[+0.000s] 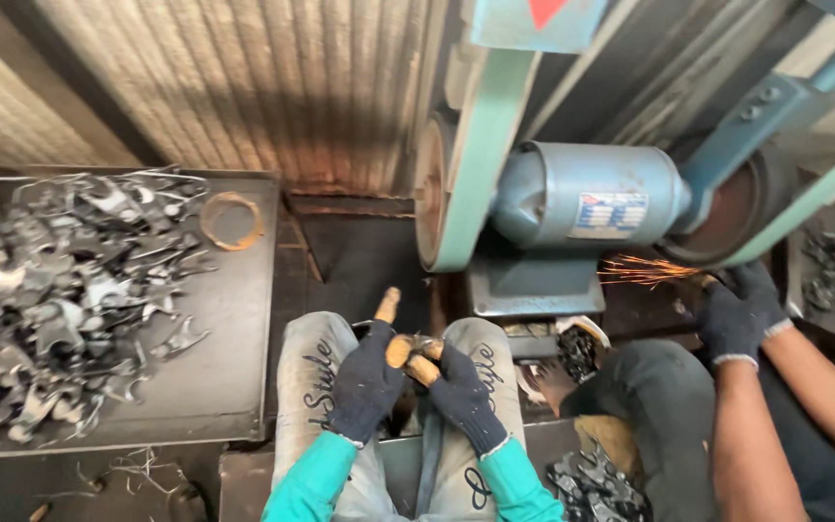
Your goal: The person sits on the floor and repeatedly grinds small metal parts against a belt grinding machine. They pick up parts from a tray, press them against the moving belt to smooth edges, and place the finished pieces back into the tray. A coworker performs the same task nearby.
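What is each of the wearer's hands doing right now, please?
Left hand: closed on a small metal piece.
Right hand: closed on the same piece.

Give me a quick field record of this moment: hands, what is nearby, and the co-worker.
left hand: left hand in a dark glove with torn fingertips, resting on the lap against the right
right hand: right hand gloved the same, fingers meeting the left; any held item cannot be told
machine: belt grinder ahead, green belt on a wheel
tray: metal tray to the left, heaped with metal parts
co-worker: gloved hands at the right wheel, sparks flying
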